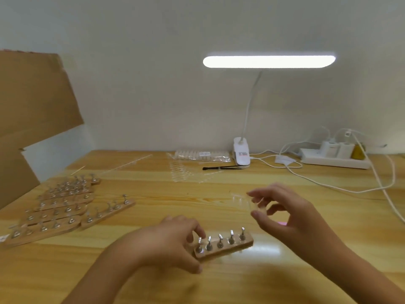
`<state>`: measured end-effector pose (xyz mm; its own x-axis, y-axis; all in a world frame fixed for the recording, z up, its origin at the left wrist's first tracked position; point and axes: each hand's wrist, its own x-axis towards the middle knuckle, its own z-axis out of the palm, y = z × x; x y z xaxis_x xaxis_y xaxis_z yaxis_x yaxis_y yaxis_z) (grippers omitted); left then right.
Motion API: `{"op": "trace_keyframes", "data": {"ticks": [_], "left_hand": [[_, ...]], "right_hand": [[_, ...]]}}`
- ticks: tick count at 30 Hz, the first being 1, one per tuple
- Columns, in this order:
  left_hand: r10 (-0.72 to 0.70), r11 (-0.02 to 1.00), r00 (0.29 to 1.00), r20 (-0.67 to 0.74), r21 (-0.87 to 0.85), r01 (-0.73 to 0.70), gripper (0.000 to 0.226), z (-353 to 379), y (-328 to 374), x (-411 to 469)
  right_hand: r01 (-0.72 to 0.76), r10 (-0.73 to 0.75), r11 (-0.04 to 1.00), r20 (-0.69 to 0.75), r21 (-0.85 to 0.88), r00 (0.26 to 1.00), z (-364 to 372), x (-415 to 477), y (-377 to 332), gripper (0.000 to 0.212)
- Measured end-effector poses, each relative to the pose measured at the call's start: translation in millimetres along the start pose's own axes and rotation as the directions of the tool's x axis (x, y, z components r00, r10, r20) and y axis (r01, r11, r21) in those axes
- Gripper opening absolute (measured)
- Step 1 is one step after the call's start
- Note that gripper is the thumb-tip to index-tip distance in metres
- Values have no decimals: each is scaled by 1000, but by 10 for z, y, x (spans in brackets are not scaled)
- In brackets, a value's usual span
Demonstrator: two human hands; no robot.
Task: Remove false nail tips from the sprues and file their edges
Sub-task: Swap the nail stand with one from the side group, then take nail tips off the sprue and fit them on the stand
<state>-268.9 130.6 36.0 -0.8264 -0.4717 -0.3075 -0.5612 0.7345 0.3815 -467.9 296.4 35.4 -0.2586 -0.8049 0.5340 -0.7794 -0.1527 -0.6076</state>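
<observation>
While the left hand [175, 240] grips the peg block [225, 249] at lower centre, the right hand [287, 213] pinches a clear nail strip [241, 199] just above it: twist each tip off gently, block held flat

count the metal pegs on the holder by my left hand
5 metal pegs in one row along the wooden holder, starting at the end the left hand holds; none seems hidden.

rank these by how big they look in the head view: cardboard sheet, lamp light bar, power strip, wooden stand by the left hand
1. cardboard sheet
2. lamp light bar
3. power strip and wooden stand: they look about alike, and the stand is nearer the camera, so I won't rank them.
</observation>
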Motion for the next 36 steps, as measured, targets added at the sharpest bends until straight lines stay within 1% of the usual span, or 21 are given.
{"op": "trace_keyframes", "data": {"ticks": [1, 3, 5, 6, 9, 10, 12, 14, 16, 18, 21, 23, 26, 29, 30, 31, 32, 33, 34, 35, 36], "left_hand": [[12, 1000, 1000, -21, 5, -12, 36, -79, 39, 7], [54, 990, 966, -252, -113, -84, 12, -174, 188, 114], [58, 944, 867, -495, -254, -208, 17, -129, 394, 269], [57, 902, 843, -535, -334, -273, 25, -87, 485, 348], [128, 706, 882, -453, -583, -402, 49, 45, 596, 397], [150, 675, 888, -434, -612, -412, 48, 78, 576, 382], [158, 662, 888, -431, -621, -419, 27, 138, 519, 349], [131, 619, 875, -466, -651, -439, 8, 167, 507, 302], [117, 565, 864, -490, -683, -464, 5, 160, 495, 278], [138, 522, 857, -497, -699, -489, 8, 126, 500, 261], [206, 491, 832, -516, -681, -544, 5, 132, 509, 239], [252, 555, 754, -607, -548, -627, 4, 172, 501, 244], [373, 719, 471, -800, -72, -692, 5, 262, 486, 287], [600, 723, 199, -775, 419, -549, 9, 316, 471, 341], [676, 688, 139, -724, 552, -472, 12, 327, 455, 351], [719, 660, 111, -686, 623, -420, 14, 329, 436, 359], [719, 661, 116, -685, 623, -418, 14, 327, 424, 365], [674, 697, 159, -721, 550, -460, 12, 322, 423, 355], [573, 755, 249, -781, 385, -531, 9, 314, 435, 334], [418, 796, 402, -814, 115, -594, 8, 298, 462, 306], [244, 754, 610, -754, -248, -608, 7, 269, 489, 276]], "right_hand": [[23, -23, 999, -7, -26, 1000, 23, -31, 23, 35], [66, -67, 994, -13, -87, 998, 56, -77, 68, 44], [100, -104, 981, -17, -165, 994, 72, -114, 90, 49], [114, -120, 971, -18, -210, 993, 72, -127, 89, 46], [149, -160, 941, -12, -303, 987, 55, -146, 86, 33], [151, -162, 942, -10, -301, 987, 46, -151, 84, 31], [166, -177, 945, -13, -280, 984, 42, -162, 86, 31], [100, -110, 986, -66, -135, 992, 63, -168, 51, 37], [-65, 84, 983, -106, 170, 991, 77, -145, -7, 44], [-201, 250, 876, -56, 438, 967, 61, -100, -28, 38], [-332, 378, 774, 27, 538, 925, 43, -68, -31, 22], [-364, 422, 710, 49, 603, 905, 57, -77, -14, 18], [-409, 492, 558, 109, 722, 864, 102, -91, 28, 25], [-437, 543, 391, 180, 810, 820, 168, -94, 28, 17], [-441, 555, 343, 200, 829, 807, 188, -99, 29, 17], [-446, 564, 309, 215, 840, 797, 202, -102, 30, 17], [-446, 565, 293, 223, 846, 794, 207, -104, 22, 17], [-443, 560, 305, 217, 843, 800, 202, -110, 5, 18], [-434, 548, 356, 191, 828, 814, 190, -117, -12, 19], [-419, 525, 447, 147, 791, 838, 174, -127, -34, 21], [-393, 486, 564, 92, 726, 869, 155, -143, -55, 24]]}}
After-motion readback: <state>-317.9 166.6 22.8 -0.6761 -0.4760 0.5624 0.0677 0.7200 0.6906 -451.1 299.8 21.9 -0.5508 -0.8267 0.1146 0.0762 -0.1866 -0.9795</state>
